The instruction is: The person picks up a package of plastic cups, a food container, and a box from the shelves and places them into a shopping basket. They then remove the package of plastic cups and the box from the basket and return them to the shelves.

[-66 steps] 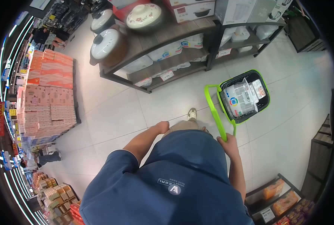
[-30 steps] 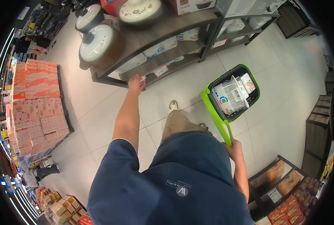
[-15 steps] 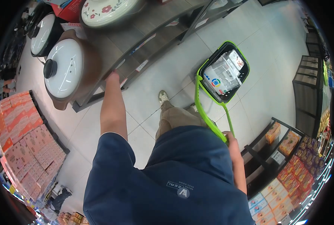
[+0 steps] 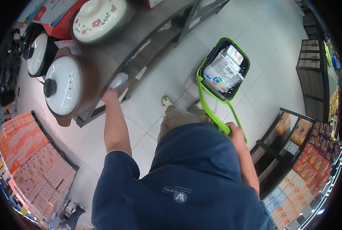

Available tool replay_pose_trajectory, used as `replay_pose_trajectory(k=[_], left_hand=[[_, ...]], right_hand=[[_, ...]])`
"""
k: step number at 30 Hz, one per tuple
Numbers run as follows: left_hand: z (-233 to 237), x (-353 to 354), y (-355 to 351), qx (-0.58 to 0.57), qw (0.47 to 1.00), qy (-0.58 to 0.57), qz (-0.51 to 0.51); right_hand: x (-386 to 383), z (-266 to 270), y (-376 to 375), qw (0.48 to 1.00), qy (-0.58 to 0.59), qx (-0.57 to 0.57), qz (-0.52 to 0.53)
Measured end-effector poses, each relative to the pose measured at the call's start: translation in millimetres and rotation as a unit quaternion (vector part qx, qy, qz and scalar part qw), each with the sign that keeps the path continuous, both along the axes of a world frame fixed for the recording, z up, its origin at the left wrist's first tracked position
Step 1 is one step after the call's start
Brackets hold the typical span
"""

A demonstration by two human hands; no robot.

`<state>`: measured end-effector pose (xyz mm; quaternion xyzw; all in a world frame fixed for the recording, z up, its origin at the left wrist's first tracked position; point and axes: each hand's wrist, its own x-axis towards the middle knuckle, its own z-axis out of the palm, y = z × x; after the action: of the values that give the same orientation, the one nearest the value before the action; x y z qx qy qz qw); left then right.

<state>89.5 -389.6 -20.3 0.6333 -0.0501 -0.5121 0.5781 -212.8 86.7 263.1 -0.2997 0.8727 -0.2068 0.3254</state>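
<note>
At the edge of the shelf unit, my left hand (image 4: pixel 109 96) is closed, and a small whitish, translucent item (image 4: pixel 119 80) sticks out beyond its fingers. Blur keeps me from telling what kind of item it is. My right hand (image 4: pixel 237 135) grips the bright green handle (image 4: pixel 211 113) of a shopping basket (image 4: pixel 200 70) beside my hip. Clear plastic containers (image 4: pixel 221 73) with printed labels lie inside the dark basket. Nearest my left hand on the shelf top is a brown pot (image 4: pixel 89 78) with a white lid (image 4: pixel 63 85) and black knob.
A cream flowered pot lid (image 4: pixel 98 19) and a black pot with a white lid (image 4: pixel 37 53) stand on the same shelf unit (image 4: pixel 148 23). Pink boxes (image 4: pixel 36 165) are stacked at left. Packaged goods (image 4: pixel 313 165) fill a rack at right. Pale tiles (image 4: pixel 140 122) cover the floor.
My left hand has drawn back and down from the shelf opening, and the whitish item now shows in it. The basket has shifted slightly up and left in view, still in my right hand.
</note>
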Motion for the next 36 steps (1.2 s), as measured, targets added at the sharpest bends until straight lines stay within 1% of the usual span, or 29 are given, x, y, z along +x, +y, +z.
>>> replay_pose_trajectory(k=[2, 3, 4, 5, 6, 7, 9, 10, 11, 12, 14, 15, 17, 18, 20, 21, 23, 24, 25, 27, 28, 30, 31, 33, 34, 35, 36], left_hand=[[27, -16, 17, -0.025, 1.0, -0.011, -0.006], [62, -35, 39, -0.046, 0.999, -0.019, -0.013], [76, -41, 50, -0.047, 0.999, -0.017, -0.017], [87, -43, 58, -0.024, 0.999, -0.039, -0.023], [93, -43, 63, -0.001, 0.998, -0.062, -0.028], [90, -40, 67, -0.004, 0.998, -0.063, -0.026], [84, -34, 74, 0.012, 0.999, -0.022, -0.022], [91, -38, 79, 0.027, 0.999, -0.025, -0.007], [85, -36, 83, 0.022, 0.999, -0.025, -0.003], [73, -32, 89, 0.008, 1.0, -0.011, -0.023], [102, -45, 111, -0.016, 0.998, 0.0, -0.058], [116, -54, 125, -0.024, 0.998, -0.001, -0.057], [136, -66, 150, -0.056, 0.989, -0.007, -0.139], [143, -74, 159, -0.065, 0.989, -0.011, -0.133], [153, -86, 182, -0.014, 0.985, -0.009, -0.172], [162, -91, 194, -0.017, 0.986, -0.016, -0.165], [179, -103, 213, -0.029, 0.98, -0.02, -0.197], [181, -104, 220, -0.055, 0.973, -0.013, -0.225], [183, -107, 228, -0.06, 0.973, -0.017, -0.221], [191, -113, 244, -0.072, 0.962, 0.027, -0.261], [195, -116, 252, -0.076, 0.964, 0.022, -0.254], [205, -117, 262, -0.071, 0.944, 0.062, -0.317], [220, -116, 266, -0.081, 0.946, 0.053, -0.308], [248, -116, 272, -0.066, 0.915, 0.047, -0.395], [254, -110, 270, -0.088, 0.901, 0.043, -0.423], [264, -106, 270, -0.097, 0.904, 0.039, -0.415], [279, -104, 271, -0.119, 0.892, 0.05, -0.433]], right_hand=[[-1, 1, -4, 1.0, 0.015, 0.004, 0.005], [-2, 2, -3, 0.999, 0.025, 0.016, 0.016], [-3, 1, -1, 0.999, 0.026, 0.015, 0.012], [-5, 0, 1, 0.999, 0.025, 0.009, 0.026], [-7, -1, 2, 0.999, 0.022, 0.003, 0.041], [-9, -3, 3, 0.999, 0.021, -0.001, 0.043], [-15, -6, 4, 0.998, 0.025, 0.002, 0.057], [-18, -6, 3, 0.998, 0.024, -0.004, 0.062], [-21, -7, 2, 0.997, 0.035, -0.006, 0.064], [-23, -8, 2, 0.997, 0.046, -0.007, 0.064], [-30, -5, 1, 0.996, 0.059, -0.006, 0.068], [-33, -3, -1, 0.995, 0.072, 0.001, 0.069], [-41, -1, -1, 0.995, 0.076, -0.008, 0.071], [-46, -2, 0, 0.995, 0.081, -0.006, 0.065], [-54, -2, 2, 0.995, 0.084, 0.004, 0.057], [-57, -2, 3, 0.995, 0.077, -0.002, 0.063], [-66, -3, 6, 0.993, 0.091, -0.018, 0.078], [-70, -1, 6, 0.994, 0.079, -0.009, 0.079], [-77, -2, 6, 0.994, 0.076, -0.015, 0.083], [-91, -3, 8, 0.992, 0.016, -0.073, 0.098], [-97, -3, 8, 0.991, 0.012, -0.079, 0.104], [-109, -5, 5, 0.991, 0.008, -0.05, 0.127], [-113, -9, 5, 0.989, 0.004, -0.061, 0.137], [-124, -16, 4, 0.985, 0.0, -0.066, 0.157], [-129, -10, 1, 0.985, -0.012, -0.038, 0.17], [-133, -10, -1, 0.983, -0.01, -0.047, 0.179], [-137, -11, -3, 0.983, -0.015, -0.038, 0.18]])
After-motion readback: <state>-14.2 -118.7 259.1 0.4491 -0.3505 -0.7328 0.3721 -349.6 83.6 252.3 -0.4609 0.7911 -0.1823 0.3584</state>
